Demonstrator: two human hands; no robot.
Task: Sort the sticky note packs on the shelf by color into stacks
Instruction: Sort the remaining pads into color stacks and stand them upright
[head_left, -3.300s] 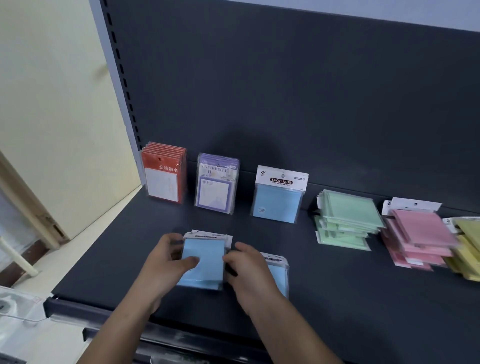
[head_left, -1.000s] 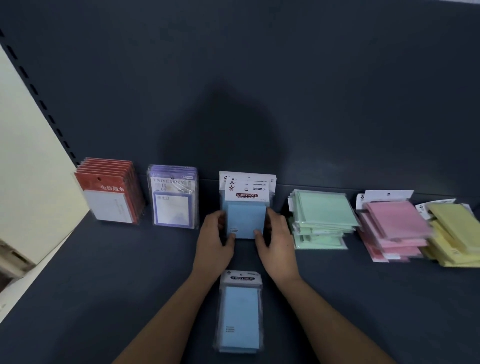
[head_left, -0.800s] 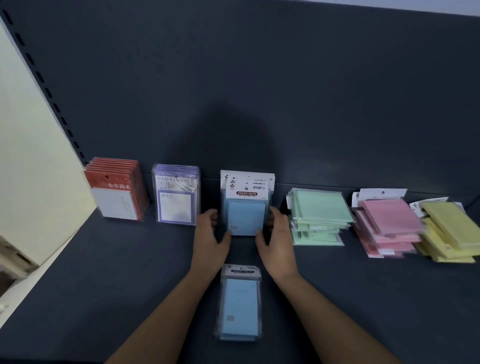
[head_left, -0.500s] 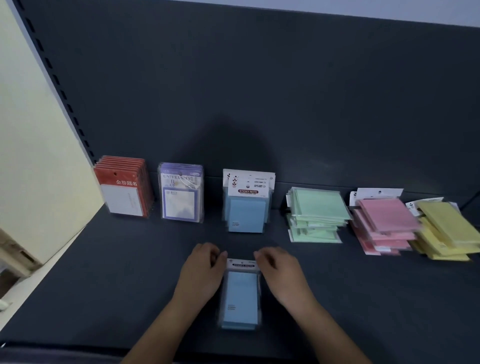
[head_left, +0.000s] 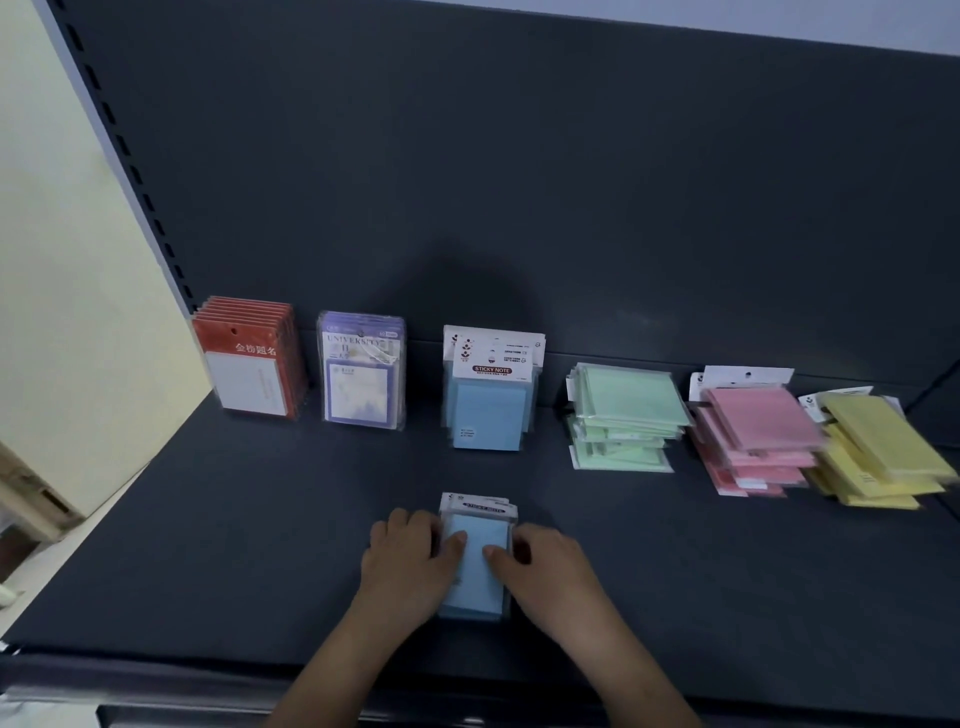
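A blue sticky note pack (head_left: 479, 564) lies near the front of the dark shelf (head_left: 208, 545). My left hand (head_left: 408, 558) grips its left edge and my right hand (head_left: 545, 569) grips its right edge, thumbs on top. Behind it, several blue packs (head_left: 488, 400) stand upright against the back panel. To the right lie a green stack (head_left: 623, 415), a pink stack (head_left: 753, 441) and a yellow stack (head_left: 878, 452), all leaning and uneven.
Red packs (head_left: 249, 358) and purple packs (head_left: 363, 371) stand upright at the back left. The shelf's left upright (head_left: 130, 171) borders a cream wall. The shelf's front edge (head_left: 156, 675) runs below my wrists.
Both hands let go of the upright blue packs at the back and drew toward me. They now hold the flat blue pack by its sides.
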